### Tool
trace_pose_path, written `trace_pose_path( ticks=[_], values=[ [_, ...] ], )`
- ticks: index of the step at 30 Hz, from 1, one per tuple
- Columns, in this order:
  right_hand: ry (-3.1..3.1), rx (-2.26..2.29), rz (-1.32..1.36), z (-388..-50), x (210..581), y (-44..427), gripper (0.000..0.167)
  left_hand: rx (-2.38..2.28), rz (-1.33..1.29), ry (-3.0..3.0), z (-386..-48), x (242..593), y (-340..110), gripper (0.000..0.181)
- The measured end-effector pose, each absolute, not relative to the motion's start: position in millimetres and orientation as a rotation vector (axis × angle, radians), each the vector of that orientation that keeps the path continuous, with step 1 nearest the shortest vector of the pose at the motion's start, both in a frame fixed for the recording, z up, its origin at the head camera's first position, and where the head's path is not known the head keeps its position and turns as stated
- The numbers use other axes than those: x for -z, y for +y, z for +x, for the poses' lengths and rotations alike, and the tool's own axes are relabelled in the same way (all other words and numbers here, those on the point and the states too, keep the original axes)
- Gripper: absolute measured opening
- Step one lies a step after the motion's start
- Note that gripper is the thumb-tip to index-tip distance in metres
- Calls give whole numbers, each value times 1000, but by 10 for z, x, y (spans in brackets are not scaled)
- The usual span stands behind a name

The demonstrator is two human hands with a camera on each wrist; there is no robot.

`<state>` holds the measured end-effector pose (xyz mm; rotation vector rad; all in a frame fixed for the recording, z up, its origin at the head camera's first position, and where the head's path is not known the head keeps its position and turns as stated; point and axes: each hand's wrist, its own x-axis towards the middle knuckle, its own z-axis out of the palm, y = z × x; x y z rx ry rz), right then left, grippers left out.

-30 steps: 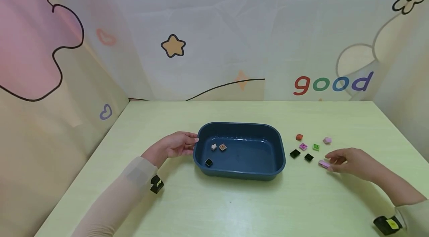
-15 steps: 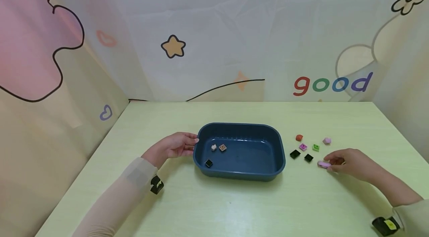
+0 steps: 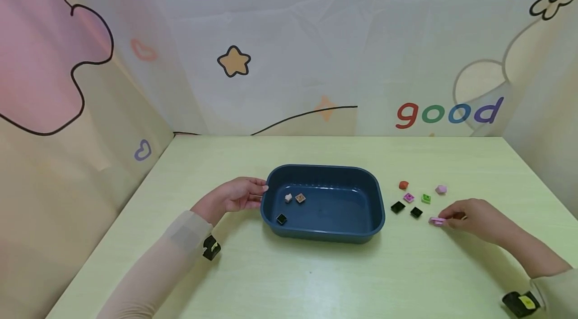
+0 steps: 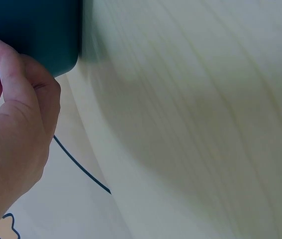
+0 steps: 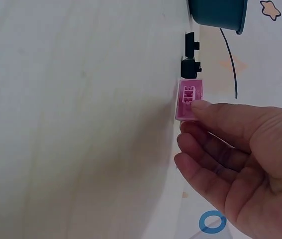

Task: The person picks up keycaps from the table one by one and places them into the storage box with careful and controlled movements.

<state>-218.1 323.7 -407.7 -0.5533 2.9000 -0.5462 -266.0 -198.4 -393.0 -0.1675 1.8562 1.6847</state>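
Observation:
A dark blue plastic basin point(image 3: 322, 231) stands on the table with a white piece point(image 3: 288, 198), a tan piece point(image 3: 300, 198) and a black piece point(image 3: 281, 219) in its left part. My left hand point(image 3: 241, 194) grips the basin's left rim between thumb and fingers; in the left wrist view the hand point(image 4: 19, 112) is at the basin's corner point(image 4: 41, 35). To the right, my right hand point(image 3: 474, 219) pinches a pink building brick point(image 3: 436, 221) low over the table. Its hollow underside shows in the right wrist view, where the thumb presses on the brick point(image 5: 188, 97).
Between basin and right hand lie loose pieces: orange point(image 3: 403, 185), magenta point(image 3: 408, 197), green point(image 3: 426, 198), lilac point(image 3: 441, 189), and two black ones, one nearer the basin point(image 3: 398, 207) and another point(image 3: 416, 212). A printed cloth point(image 3: 289, 33) hangs behind the table point(image 3: 311, 284).
The pink brick has turned a little in my right hand's fingers, almost in place. My left hand and the basin have stayed where they were.

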Motion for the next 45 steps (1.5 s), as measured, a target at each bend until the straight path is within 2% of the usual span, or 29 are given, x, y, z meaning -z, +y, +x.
trace_pose_path(
  ticks=[14, 24, 45],
  values=[
    [2939, 546, -547, -2205, 3850, 3232, 13, -1688, -160, 1844, -2664, 3931, -1986, 38],
    [2952, 561, -578, -2273, 3607, 3165, 20, -1686, -170, 1844, -2663, 3925, -1985, 42],
    [2946, 491, -568, -2362, 3243, 3061, 22, -1688, -170, 1848, -2661, 3901, -1961, 35]
  ],
)
